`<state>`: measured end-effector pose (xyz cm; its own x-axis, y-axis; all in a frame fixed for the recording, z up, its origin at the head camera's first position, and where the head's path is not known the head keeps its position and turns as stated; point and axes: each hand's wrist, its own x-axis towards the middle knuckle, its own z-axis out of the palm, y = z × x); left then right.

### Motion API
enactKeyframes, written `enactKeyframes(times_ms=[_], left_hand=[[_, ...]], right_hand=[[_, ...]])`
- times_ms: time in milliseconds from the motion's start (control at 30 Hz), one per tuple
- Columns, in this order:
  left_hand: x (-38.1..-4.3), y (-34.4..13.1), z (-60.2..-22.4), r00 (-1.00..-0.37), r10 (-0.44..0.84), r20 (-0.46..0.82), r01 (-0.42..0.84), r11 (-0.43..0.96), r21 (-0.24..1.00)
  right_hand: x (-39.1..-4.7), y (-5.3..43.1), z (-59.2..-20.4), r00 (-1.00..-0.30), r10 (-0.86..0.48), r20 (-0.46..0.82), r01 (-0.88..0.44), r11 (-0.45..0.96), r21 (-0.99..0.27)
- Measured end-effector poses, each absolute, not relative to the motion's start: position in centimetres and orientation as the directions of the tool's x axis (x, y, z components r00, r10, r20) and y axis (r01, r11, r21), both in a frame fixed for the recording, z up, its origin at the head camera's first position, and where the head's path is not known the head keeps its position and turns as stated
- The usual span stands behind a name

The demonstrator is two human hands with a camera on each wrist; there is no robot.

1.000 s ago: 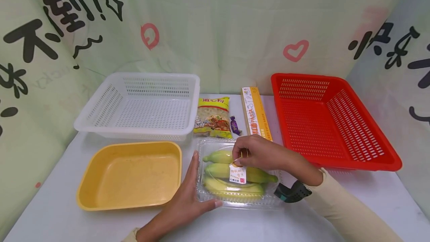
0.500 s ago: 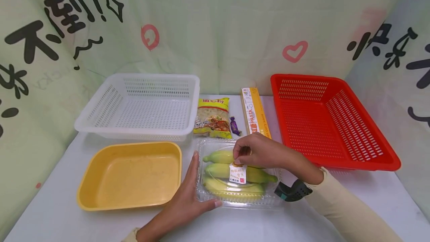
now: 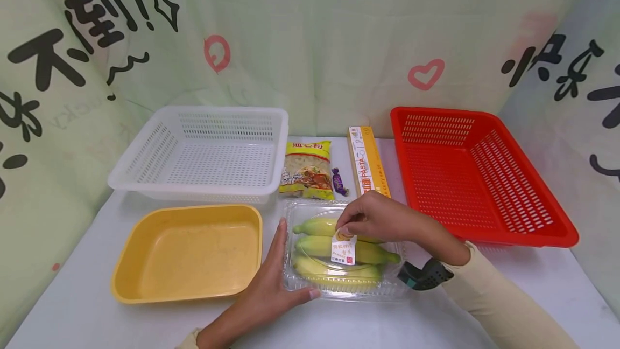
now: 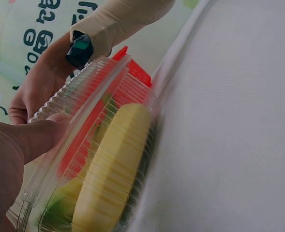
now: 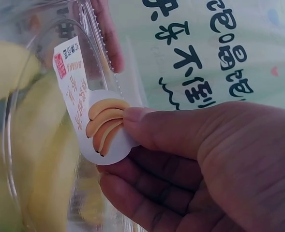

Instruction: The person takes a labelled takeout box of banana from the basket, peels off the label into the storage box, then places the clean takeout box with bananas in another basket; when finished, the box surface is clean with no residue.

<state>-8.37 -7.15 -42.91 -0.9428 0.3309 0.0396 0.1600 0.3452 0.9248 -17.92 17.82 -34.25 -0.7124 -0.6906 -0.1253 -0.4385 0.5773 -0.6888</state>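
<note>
A clear plastic clamshell box (image 3: 300,217) of several bananas (image 3: 373,253) lies on the table in front of the person. On its lid is a white banana sticker (image 3: 343,251), whose round end with a banana picture stands up off the plastic. My right hand (image 3: 375,220) pinches that end between thumb and forefinger; in the right wrist view the sticker (image 5: 108,128) shows up close. With thumb and fingers spread and fairly straight, my left hand (image 3: 276,279) rests against the box's left side. In the left wrist view its thumb (image 4: 40,137) touches the lid edge.
A white basket (image 3: 194,190) and a yellow tub (image 3: 186,295) stand at left. Behind the box lie a yellow food bag (image 3: 307,168), a purple-wrapped candy (image 3: 338,182) and a pasta box (image 3: 368,160). At right is a red basket (image 3: 533,187); a printed curtain (image 3: 310,42) hangs behind.
My right hand has shifted very slightly to the right, and more of the sticker's round end shows below its fingers. The left hand and the box have stayed put.
</note>
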Motion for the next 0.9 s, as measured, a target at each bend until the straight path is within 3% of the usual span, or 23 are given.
enactKeyframes(times_ms=[600, 900], left_hand=[[-8.3, -7.3, -42.9, -0.941, 0.338, 0.024, 0.143, 0.331, 0.933], [-8.3, -7.3, -42.8, -0.942, 0.335, 0.023, 0.139, 0.328, 0.934]], right_hand=[[-19.0, 19.2, -34.8, -0.693, -0.701, -0.169, -0.338, 0.523, -0.783], [-19.5, 19.7, -34.7, -0.703, -0.698, -0.133, -0.302, 0.463, -0.834]])
